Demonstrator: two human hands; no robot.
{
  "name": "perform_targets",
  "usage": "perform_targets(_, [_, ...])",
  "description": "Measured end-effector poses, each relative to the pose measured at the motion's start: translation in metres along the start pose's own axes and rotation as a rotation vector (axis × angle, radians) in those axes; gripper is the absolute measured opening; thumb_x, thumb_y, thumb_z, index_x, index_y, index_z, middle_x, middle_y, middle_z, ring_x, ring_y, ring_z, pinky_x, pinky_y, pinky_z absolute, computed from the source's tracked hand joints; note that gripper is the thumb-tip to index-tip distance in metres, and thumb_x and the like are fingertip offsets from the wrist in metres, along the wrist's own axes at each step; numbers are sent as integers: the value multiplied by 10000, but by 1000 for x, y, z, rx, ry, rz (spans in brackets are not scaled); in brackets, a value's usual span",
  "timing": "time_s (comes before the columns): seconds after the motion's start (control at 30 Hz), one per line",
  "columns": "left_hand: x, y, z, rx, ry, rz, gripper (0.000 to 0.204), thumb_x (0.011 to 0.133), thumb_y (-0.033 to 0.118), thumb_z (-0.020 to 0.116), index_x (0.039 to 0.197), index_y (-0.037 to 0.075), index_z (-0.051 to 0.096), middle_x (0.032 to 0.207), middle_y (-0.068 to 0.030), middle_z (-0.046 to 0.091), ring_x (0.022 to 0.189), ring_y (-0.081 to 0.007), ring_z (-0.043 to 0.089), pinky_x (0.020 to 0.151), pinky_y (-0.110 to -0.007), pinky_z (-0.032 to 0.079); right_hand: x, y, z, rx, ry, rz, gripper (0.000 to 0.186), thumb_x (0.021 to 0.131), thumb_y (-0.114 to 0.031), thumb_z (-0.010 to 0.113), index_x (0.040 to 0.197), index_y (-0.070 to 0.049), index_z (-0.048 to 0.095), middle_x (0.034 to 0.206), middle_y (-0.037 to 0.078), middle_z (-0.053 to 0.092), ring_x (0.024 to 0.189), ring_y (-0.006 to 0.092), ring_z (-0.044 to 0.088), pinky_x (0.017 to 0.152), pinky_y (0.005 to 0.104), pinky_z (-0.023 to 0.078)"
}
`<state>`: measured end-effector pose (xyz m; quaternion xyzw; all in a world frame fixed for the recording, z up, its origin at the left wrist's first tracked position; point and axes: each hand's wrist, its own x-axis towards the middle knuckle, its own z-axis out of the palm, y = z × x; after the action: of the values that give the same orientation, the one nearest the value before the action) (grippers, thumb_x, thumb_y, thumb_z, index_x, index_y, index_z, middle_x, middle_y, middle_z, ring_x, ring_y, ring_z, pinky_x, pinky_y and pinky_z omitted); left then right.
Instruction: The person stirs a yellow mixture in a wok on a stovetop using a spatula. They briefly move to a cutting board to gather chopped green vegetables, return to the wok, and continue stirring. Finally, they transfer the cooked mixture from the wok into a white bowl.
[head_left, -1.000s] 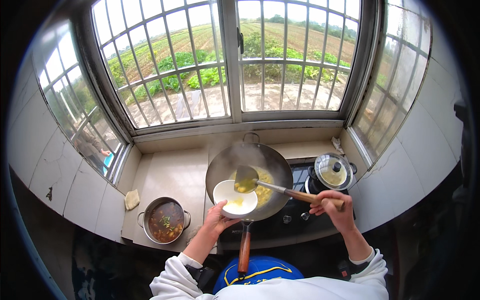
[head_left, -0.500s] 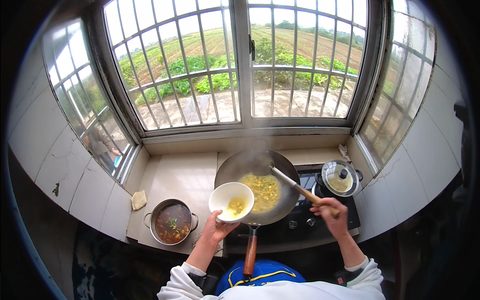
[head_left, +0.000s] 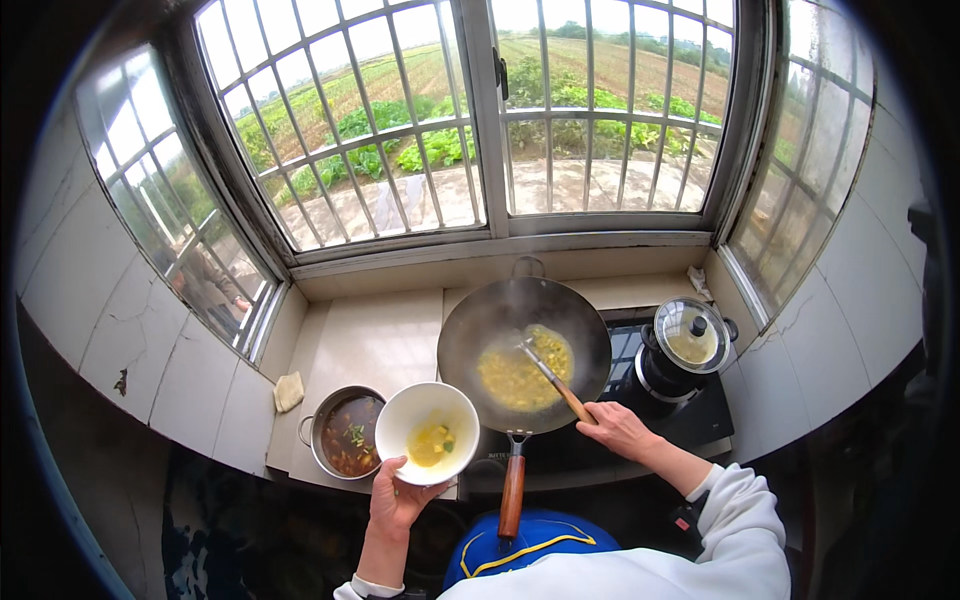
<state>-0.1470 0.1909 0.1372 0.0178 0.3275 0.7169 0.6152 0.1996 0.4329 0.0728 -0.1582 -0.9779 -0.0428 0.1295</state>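
My left hand (head_left: 397, 492) grips a white bowl (head_left: 392, 440) by its near-left rim. The bowl tilts toward me, with some yellow-green food and liquid at its bottom. It is held beside the wok (head_left: 465, 375), over the right edge of the soup pot. My right hand (head_left: 618, 430) is closed around the wooden handle of a wok spatula (head_left: 552, 376). The spatula's metal end rests in the wok, among yellow chopped food (head_left: 510, 375) in steaming liquid. Its blade is mostly hidden. The wok's long wooden handle (head_left: 513, 490) points toward me.
A two-handled steel pot (head_left: 318, 437) of brown soup stands on the left counter (head_left: 370, 340). Right of the wok, a lidded pot (head_left: 688, 345) sits on the black stove (head_left: 700, 432). A folded cloth (head_left: 288, 392) lies at the left wall. A barred window (head_left: 600, 232) is behind.
My left hand has drawn the bowl left and nearer to me, away from the wok. My right hand has moved left and slightly down, shifting the spatula through the food.
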Motion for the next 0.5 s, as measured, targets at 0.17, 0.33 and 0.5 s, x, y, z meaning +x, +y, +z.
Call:
perform_targets(0.17, [-8, -3, -1, -25, -1, -17, 660, 907, 185, 626, 1509, 69, 382, 1445, -194, 543, 1258, -402, 617, 891, -573, 631, 13, -34, -90, 178, -157, 4, 501, 852, -62, 689, 1345, -115, 622, 1302, 95, 621, 1213, 269, 602, 1071, 435, 429])
perform_targets(0.33, [-12, -9, -1, 34, 0, -8, 643, 933, 202, 589, 1510, 22, 367, 1403, -232, 573, 1204, -419, 651, 895, -555, 639, 58, -94, -199, 1421, 221, -451, 105, 868, -82, 791, 906, 11, 760, 896, 182, 732, 783, 302, 710, 730, 388, 601])
perform_targets(0.5, [-16, -13, 3, 33, 18, 4, 648, 931, 172, 633, 1510, 39, 374, 1399, -212, 573, 1210, -402, 646, 876, -562, 642, 99, -120, -208, 1708, 263, -1185, 325, 1052, -294, 573, 894, -18, 639, 893, 155, 670, 724, 360, 650, 613, 457, 533])
